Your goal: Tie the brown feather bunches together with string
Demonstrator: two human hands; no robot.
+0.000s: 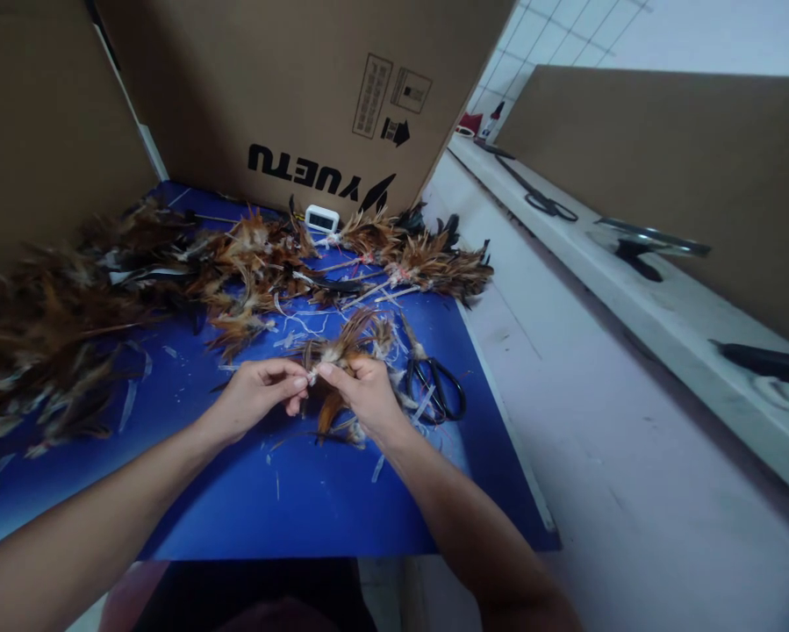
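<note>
Near the middle of the blue tabletop [236, 500], my right hand [371, 399] pinches a small bundle of brown feathers [351, 338] between thumb and fingers. The thumb and fingertips of my left hand [255, 399] meet at the pale quill end of that same bundle. Whether a thread or strip runs between the fingertips is too small to tell. Loose brown feathers [330, 412] lie under and beside my right hand. To its right rest black-handled scissors [441, 391], their blades partly covered by feathers and clear strips.
Heaped feathers [58, 307] cover the table's left side, and tied feather bundles [433, 263] lie at the back. A small white digital display [321, 219] stands before a large cardboard box [289, 88]. Along the right, a ledge [684, 325] carries more scissors [548, 204] and tools.
</note>
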